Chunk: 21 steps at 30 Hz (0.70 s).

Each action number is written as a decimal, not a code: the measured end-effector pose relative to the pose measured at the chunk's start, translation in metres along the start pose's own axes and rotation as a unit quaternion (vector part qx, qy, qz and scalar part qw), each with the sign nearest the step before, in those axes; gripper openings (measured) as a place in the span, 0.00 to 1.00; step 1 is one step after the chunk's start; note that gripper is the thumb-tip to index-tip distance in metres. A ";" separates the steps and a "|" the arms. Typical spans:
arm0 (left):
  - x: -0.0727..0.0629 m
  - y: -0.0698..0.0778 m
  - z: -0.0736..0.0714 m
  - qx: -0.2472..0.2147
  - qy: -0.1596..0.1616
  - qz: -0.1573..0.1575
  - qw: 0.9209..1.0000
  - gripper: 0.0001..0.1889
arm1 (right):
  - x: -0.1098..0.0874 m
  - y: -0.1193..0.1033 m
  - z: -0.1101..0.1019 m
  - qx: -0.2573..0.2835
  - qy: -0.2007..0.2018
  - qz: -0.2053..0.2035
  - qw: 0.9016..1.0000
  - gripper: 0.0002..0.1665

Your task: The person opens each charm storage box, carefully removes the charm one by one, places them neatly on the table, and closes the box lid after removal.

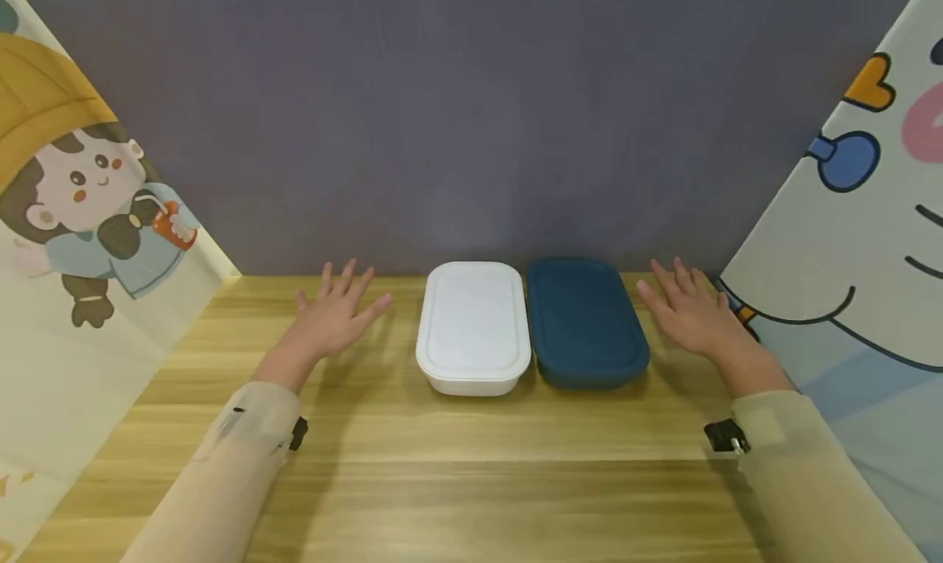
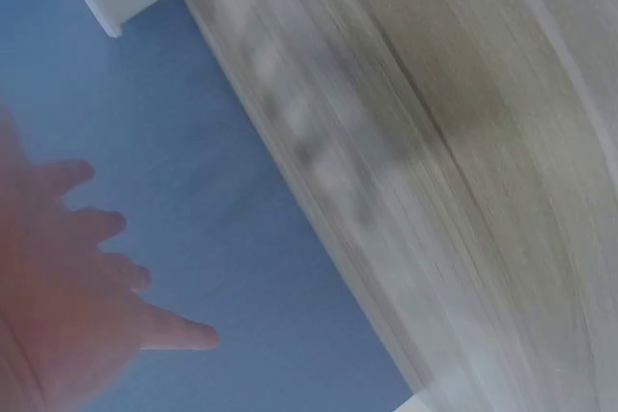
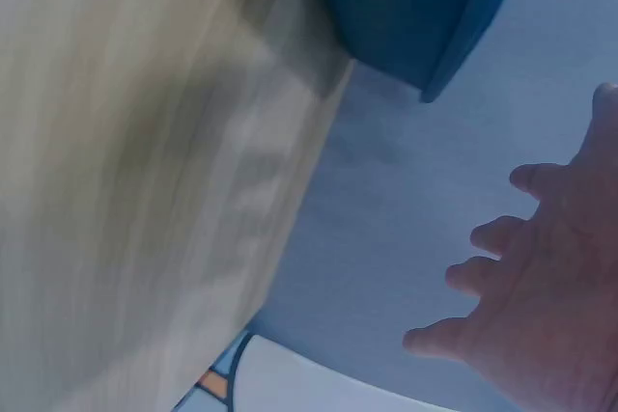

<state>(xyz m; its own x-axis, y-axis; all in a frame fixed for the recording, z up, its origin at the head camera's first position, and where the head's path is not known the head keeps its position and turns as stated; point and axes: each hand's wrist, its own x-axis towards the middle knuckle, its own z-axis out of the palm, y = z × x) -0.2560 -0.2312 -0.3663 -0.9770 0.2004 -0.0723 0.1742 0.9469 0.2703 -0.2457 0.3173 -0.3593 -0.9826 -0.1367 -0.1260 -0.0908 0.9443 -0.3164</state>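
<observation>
White box (image 1: 474, 322) sitting mid-frame in head view, dark blue box (image 1: 587, 322) just beside it, right; both looking smooth, lidded, round-cornered, long axes running roughly up-frame. White box lying right of nearer left hand (image 1: 329, 319); dark blue box lying left of nearer right hand (image 1: 690, 311). Fingers hanging spread, gripping nothing. Wood-grained surface (image 1: 479, 440) spanning lower frame.

I count one left hand (image 1: 330, 319) and one right hand (image 1: 691, 316) of mine, two, plus two sleeves (image 1: 228, 465). One white box (image 1: 474, 322) and one dark blue box (image 1: 587, 322) make two. I see one table (image 1: 457, 506), one grey backdrop (image 1: 471, 121), two printed panels (image 1: 81, 383).
</observation>
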 end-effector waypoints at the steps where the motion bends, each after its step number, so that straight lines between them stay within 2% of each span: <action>1: 0.001 0.001 0.000 -0.001 0.000 0.002 1.000 0.48 | -0.001 -0.002 -0.001 0.001 0.000 -0.002 1.000 0.52; 6: 0.001 0.010 -0.001 -0.010 0.010 0.016 1.000 0.49 | -0.013 -0.028 -0.009 0.036 0.003 -0.034 0.999 0.50; 10: -0.005 0.022 -0.002 -0.043 0.035 0.042 0.998 0.47 | -0.026 -0.061 -0.015 0.049 0.010 -0.064 0.997 0.51; 13: -0.012 0.033 -0.001 -0.068 0.041 0.063 0.995 0.46 | -0.035 -0.088 -0.015 0.047 0.023 -0.096 0.994 0.50; 16: -0.019 0.044 0.002 -0.077 0.036 0.073 0.994 0.47 | -0.045 -0.113 -0.009 0.070 0.017 -0.124 0.990 0.49; 19: -0.023 0.056 0.008 -0.079 0.028 0.082 0.993 0.48 | -0.053 -0.133 0.003 0.093 0.000 -0.133 0.987 0.50; 21: -0.026 0.064 0.013 -0.075 0.023 0.092 0.993 0.49 | -0.057 -0.142 0.015 0.086 -0.005 -0.138 0.987 0.51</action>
<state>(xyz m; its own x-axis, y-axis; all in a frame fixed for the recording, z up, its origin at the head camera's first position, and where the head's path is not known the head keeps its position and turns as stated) -0.2184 -0.1728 -0.3595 -0.9358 0.3507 0.0345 0.3327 0.8468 0.4150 -0.1747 0.1867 -0.3209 -0.9225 -0.3855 -0.0224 -0.3249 0.8063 -0.4942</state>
